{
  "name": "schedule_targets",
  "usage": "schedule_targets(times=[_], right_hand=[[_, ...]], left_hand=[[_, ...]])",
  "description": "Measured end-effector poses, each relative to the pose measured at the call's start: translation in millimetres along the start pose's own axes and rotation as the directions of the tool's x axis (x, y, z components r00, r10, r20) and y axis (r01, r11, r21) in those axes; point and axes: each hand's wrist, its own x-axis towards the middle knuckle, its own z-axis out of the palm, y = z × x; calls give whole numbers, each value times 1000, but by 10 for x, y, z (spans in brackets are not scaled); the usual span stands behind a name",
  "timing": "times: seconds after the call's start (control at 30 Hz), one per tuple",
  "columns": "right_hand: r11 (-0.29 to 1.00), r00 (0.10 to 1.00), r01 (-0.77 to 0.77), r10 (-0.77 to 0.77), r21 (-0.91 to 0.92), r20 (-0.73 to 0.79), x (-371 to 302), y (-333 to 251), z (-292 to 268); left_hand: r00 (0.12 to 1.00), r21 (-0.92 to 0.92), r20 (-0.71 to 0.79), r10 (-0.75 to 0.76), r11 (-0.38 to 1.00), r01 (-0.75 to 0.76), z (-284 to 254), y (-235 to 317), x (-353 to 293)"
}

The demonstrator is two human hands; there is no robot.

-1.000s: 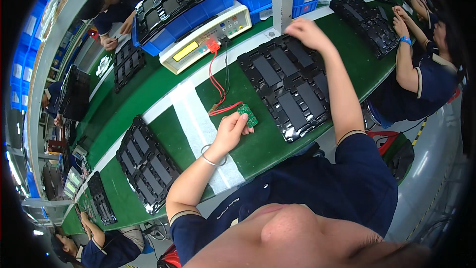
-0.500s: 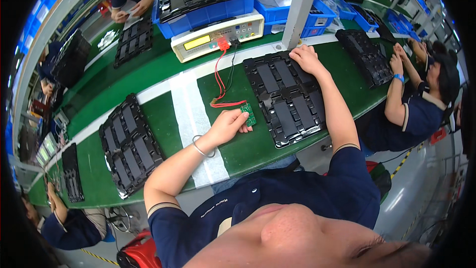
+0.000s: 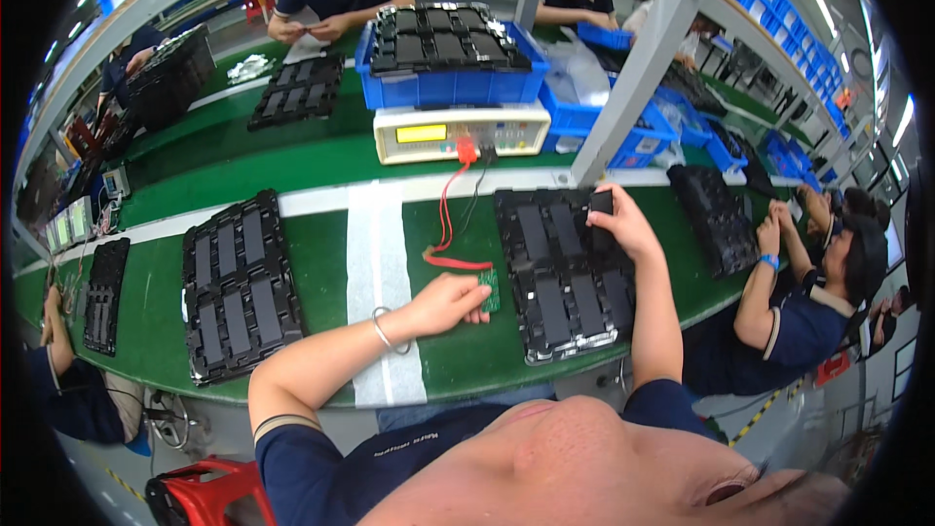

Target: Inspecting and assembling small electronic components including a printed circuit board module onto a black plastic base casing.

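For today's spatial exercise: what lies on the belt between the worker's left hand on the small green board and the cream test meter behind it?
In the head view, red and black leads run from the test meter down to the green board under the left hand, over green belt.

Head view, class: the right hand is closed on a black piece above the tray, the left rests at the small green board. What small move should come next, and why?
Probably carry the black piece leftward to the green board. The right hand already has it lifted off the black tray, and the left hand steadies the board, which is wired to the tester.
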Motion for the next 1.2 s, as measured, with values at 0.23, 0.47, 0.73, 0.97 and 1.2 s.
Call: schedule_targets(times=[0.23,0.47,0.73,0.97,1.2], right_hand=[[956,961,-150,81,251,265,-64,-519,772],[839,926,-264,83,476,368,-264,-385,1346],[856,934,-265,112,445,341,-362,-249,1413],[891,932,-230,86,392,351,-394,-232,1416],[915,912,-286,168,285,375,-354,-258,1443]], left_hand=[[996,-56,-80,-42,998,38,61,10,-8],[968,-301,-246,-48,953,-29,65,28,-33],[956,-300,-256,-145,952,64,37,-8,-7],[956,-286,-253,-150,955,75,59,45,-37],[960,-220,-234,-150,971,98,23,99,-4]])
